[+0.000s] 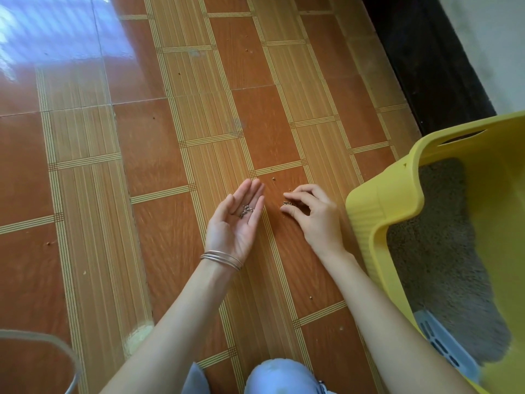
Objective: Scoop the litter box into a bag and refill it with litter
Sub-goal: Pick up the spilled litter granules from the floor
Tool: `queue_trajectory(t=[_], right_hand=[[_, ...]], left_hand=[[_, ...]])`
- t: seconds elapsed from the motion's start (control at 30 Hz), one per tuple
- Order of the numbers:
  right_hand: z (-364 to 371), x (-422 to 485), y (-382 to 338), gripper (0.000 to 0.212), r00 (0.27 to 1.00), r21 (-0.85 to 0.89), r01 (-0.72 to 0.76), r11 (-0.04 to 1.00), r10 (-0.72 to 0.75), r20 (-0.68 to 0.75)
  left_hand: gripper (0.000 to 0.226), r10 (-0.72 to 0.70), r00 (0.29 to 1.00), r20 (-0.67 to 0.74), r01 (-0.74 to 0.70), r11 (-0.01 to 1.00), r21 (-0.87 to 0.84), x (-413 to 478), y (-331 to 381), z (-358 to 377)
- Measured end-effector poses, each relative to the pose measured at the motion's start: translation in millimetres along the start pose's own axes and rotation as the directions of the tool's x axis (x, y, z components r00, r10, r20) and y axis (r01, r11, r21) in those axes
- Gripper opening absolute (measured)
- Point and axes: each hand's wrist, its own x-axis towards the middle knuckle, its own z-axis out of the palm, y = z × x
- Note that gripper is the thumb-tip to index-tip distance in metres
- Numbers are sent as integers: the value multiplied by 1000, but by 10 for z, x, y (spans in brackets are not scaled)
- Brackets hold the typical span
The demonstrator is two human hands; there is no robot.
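Knee (279, 375) sits closest, w/ your left hand (237, 220) flat and palm-up, cupping a few litter grains (246, 211); right hand (312, 213) pinches more grains off the floor (170, 137) just beside the box (377, 223). Tilt that palm and they'll likely roll off & scatter again. Scoop (446, 345) lies in the box's litter, no bag seen.

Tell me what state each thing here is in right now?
Left hand: open, palm up, a few litter grains on it.
Right hand: fingers curled, pinching spilled grains off the floor.
Litter box: upright, holding grey litter.
Scoop: resting inside the box, untouched.
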Motion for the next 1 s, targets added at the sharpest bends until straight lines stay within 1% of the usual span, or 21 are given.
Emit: queue_trajectory(t=[0.13,0.33,0.4,0.5,0.67,0.8,0.87,0.93,1.0], right_hand=[[15,25,-18,8,994,-92,87,992,-93,-58],[60,-8,-16,2,982,-248,173,953,-187,-33],[80,-15,-52,2,982,-297,177,938,-188,-8],[113,-22,-110,4,988,-361,145,921,-155,2],[84,5,-169,10,992,-369,120,922,-128,3],[72,45,-212,15,993,-398,118,910,-113,37],[58,48,-219,11,998,-334,64,940,-53,44],[19,49,-249,7,998,-152,-50,987,55,25],[-19,49,-342,7,995,37,-100,994,100,-10]], left_hand=[[39,-7,1000,0,7,1000,1,-1,-13,-8],[39,-5,1000,-6,5,1000,23,-6,-19,-9],[40,-6,1000,-4,6,1000,26,-6,-24,-15],[35,-2,1000,-6,2,999,46,-5,-19,-17],[34,3,1000,-4,-3,998,61,-7,-28,-17],[34,14,1000,-7,-13,996,91,-1,-39,-14],[34,18,1000,-12,-17,996,90,0,-37,-17],[35,15,1000,-14,-14,996,87,-5,-39,-17],[35,5,1000,-15,-4,996,93,-7,-49,-11]])
